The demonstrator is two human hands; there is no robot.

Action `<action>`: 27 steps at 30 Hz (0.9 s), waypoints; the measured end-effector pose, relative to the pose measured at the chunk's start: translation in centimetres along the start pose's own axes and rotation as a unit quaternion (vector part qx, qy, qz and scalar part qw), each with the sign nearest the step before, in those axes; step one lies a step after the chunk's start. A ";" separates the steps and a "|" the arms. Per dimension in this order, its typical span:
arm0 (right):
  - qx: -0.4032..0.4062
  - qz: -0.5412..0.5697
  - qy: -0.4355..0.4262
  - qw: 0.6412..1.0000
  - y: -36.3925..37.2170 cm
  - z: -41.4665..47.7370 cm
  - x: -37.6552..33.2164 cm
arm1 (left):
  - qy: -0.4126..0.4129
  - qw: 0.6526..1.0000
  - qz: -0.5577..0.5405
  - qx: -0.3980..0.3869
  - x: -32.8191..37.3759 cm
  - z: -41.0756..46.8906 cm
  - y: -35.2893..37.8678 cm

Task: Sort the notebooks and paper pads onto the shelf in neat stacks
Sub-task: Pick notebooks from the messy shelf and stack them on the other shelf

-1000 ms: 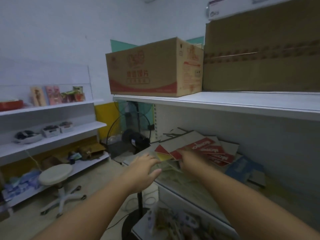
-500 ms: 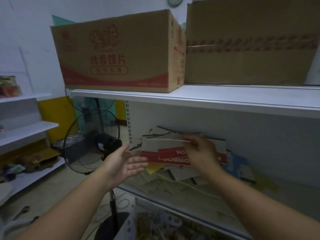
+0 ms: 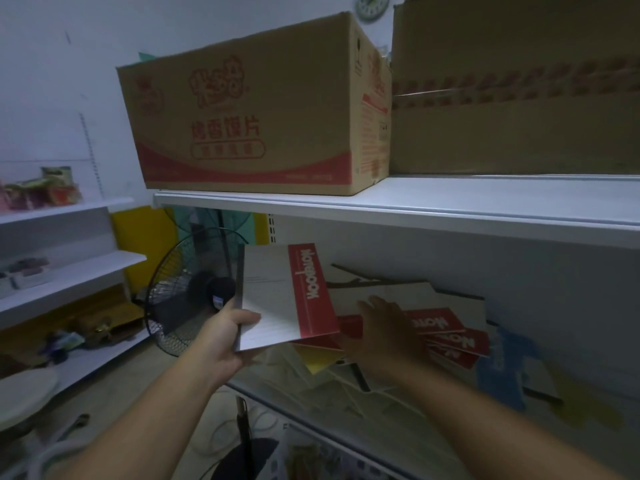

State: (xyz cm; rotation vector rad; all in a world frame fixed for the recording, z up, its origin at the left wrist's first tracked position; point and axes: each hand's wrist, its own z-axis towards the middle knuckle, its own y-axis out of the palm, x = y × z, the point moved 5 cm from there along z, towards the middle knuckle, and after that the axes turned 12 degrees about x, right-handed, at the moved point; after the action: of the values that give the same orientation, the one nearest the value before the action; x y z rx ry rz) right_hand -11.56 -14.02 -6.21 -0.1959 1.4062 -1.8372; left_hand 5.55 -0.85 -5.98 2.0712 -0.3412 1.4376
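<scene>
Holding notebook | left hand grip pinching its edge | right hand spread on pile

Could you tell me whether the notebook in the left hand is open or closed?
Closed: the left hand grips the notebook with its cover flat, no pages showing.

I count 2 cardboard boxes on the upper shelf, 1 wall clock and 1 fan. My left hand holds 1 red-and-white notebook. By my right hand lie at least 3 fanned notebooks like it, plus 1 blue pad.
</scene>
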 end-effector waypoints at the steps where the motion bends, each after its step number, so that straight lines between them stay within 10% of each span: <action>1: -0.005 -0.030 0.004 1.000 0.3 0.2 -0.1 | 0.006 1.000 0.003 0.003 0.2 0.3 -0.5; 9: -0.012 -0.068 0.056 0.996 -0.6 1.2 -2.2 | -0.014 0.996 0.075 -0.040 0.6 3.0 -3.1; 13: 0.129 0.057 0.105 0.984 -2.9 1.1 -1.0 | -0.043 0.994 0.087 -0.046 1.6 4.5 -4.7; 18: 0.274 0.111 -0.129 0.947 -4.1 -1.3 -4.8 | -0.103 0.985 0.086 -0.108 1.7 5.2 -4.0; 23: 0.171 -0.001 -0.317 0.933 -0.5 -3.4 -8.9 | -0.130 0.978 0.057 -0.156 0.7 6.0 -3.3; 27: 0.072 0.007 -0.114 0.991 0.6 -2.8 -7.2 | -0.109 0.980 0.062 -0.158 0.6 7.7 -4.4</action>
State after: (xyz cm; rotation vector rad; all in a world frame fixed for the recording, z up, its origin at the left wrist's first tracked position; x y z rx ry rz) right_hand -7.99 -7.15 -5.42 -0.3102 1.1109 -1.8333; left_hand 13.93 -1.92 -8.74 1.9725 -0.7486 1.1387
